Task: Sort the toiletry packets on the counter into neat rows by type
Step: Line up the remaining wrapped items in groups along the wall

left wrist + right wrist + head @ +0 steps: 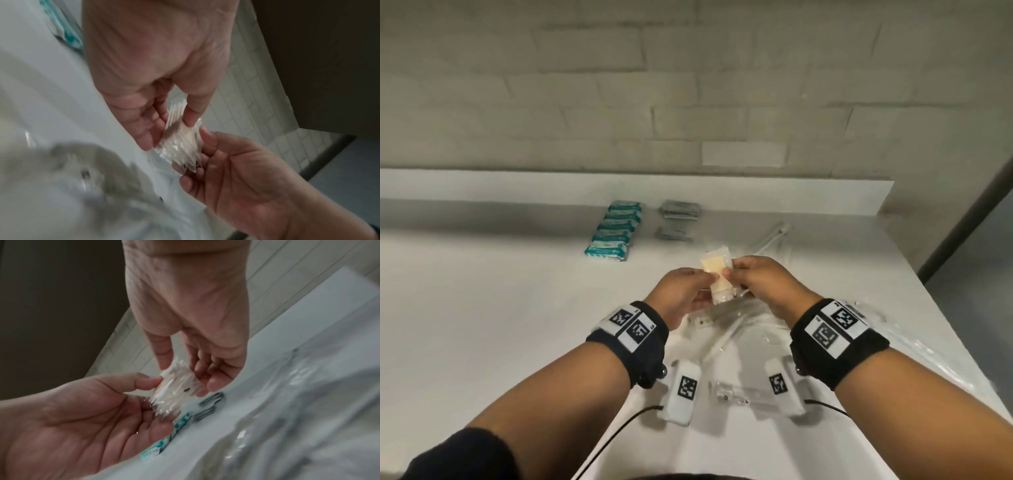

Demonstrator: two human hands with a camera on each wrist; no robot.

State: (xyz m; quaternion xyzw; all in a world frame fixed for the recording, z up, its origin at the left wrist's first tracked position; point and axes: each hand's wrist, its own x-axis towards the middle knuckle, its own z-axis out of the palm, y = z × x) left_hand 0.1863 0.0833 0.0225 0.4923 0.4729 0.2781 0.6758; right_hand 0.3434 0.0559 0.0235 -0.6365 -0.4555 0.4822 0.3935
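Clear packets (pixel 736 329), loose near the worktop's (pixel 482 308) front right edge, hard to make out; both wrist views blurred. Left hand (pixel 681 294) and right hand (pixel 767 284) each pinch one clear packet (pixel 717 277) with a pale yellow insert, held above the worktop, long axis front to back. Teal packets (pixel 613 233) in a row and grey packets (pixel 678 219) lie by the back edge.

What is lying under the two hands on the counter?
Under the left hand and right hand, clear plastic packets lie loose on the counter. Long white sticks show inside some; the hands and wristbands cover the rest.
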